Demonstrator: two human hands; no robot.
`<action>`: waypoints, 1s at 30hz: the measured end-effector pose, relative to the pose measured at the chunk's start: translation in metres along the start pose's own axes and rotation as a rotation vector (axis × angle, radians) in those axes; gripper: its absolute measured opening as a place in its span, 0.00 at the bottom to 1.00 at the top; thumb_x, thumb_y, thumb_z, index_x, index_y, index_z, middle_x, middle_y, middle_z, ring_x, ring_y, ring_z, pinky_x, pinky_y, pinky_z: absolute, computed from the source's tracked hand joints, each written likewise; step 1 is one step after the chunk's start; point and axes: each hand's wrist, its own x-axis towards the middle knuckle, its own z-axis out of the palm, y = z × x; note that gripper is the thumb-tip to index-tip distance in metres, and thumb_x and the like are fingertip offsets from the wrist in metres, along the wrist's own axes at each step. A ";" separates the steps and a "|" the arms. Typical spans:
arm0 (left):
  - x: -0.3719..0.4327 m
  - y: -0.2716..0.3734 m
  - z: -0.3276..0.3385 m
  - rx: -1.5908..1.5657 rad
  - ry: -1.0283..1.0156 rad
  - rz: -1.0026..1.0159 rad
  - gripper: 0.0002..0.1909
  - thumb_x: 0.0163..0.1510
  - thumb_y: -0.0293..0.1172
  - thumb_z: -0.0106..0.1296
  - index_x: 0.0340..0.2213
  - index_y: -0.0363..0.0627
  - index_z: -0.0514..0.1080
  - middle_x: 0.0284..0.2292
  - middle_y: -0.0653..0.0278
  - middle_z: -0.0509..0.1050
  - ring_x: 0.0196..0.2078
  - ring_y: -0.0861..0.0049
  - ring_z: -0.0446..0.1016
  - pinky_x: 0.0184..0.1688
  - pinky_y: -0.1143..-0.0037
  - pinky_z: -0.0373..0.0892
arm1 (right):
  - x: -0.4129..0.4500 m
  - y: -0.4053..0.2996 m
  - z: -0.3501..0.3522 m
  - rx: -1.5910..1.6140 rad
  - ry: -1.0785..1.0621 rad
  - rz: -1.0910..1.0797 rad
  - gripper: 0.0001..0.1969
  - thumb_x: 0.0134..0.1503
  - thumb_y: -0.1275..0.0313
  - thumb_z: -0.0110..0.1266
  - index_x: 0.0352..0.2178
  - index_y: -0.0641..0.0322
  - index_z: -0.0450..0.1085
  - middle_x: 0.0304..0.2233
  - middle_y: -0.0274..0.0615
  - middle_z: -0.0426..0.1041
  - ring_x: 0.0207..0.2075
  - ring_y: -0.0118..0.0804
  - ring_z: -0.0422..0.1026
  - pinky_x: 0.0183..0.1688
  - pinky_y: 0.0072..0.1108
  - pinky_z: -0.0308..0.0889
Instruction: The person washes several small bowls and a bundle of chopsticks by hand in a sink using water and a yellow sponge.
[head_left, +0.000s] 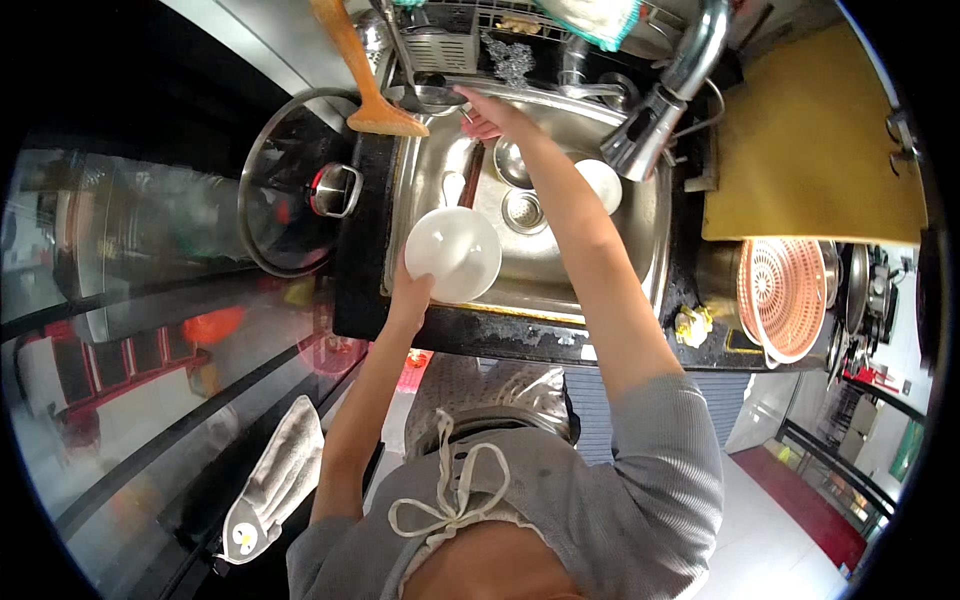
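Observation:
My left hand (414, 294) grips a white bowl (454, 253) by its rim, thumb on the near side, above the sink's front left. The bowl looks empty inside. Stretched across the steel sink (555, 281), my right hand (487, 120) is at the back left, by the bowl of a metal ladle (431, 99). A thin metal piece shows by its fingers; whether they hold it is unclear. In the sink are a white spoon (453, 186), dark reddish-brown sticks (473, 178), a metal bowl (510, 161) partly behind my forearm, and a white dish (602, 185).
A wooden spatula (364, 82) hangs over the sink's left rim. Left of it stands a glass lid (281, 187). The faucet head (641, 139) juts in from the right, near a yellow board (814, 142). A pink strainer basket (784, 300) and a crumpled yellow cloth (693, 326) are farther right.

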 end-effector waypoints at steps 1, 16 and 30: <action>-0.003 0.002 -0.001 0.002 0.017 -0.025 0.30 0.29 0.14 0.32 0.42 0.36 0.50 0.38 0.57 0.58 0.42 0.72 0.58 0.42 0.79 0.55 | 0.006 -0.006 -0.006 -0.015 -0.061 0.065 0.39 0.30 0.37 0.39 0.26 0.69 0.63 0.23 0.44 0.67 0.23 0.30 0.68 0.25 0.15 0.65; 0.003 0.014 -0.009 -0.126 0.040 0.021 0.29 0.30 0.14 0.33 0.41 0.35 0.51 0.38 0.58 0.58 0.43 0.72 0.57 0.44 0.79 0.53 | 0.011 -0.032 0.001 -0.077 -0.177 0.316 0.46 0.24 0.36 0.43 0.28 0.77 0.62 0.26 0.52 0.66 0.23 0.35 0.69 0.22 0.15 0.67; 0.002 0.013 -0.014 -0.190 0.014 0.050 0.30 0.29 0.14 0.32 0.42 0.35 0.50 0.39 0.57 0.58 0.43 0.73 0.57 0.45 0.80 0.53 | -0.001 -0.041 0.006 -0.130 -0.062 0.344 0.45 0.19 0.34 0.44 0.23 0.73 0.63 0.22 0.45 0.66 0.21 0.31 0.68 0.22 0.15 0.65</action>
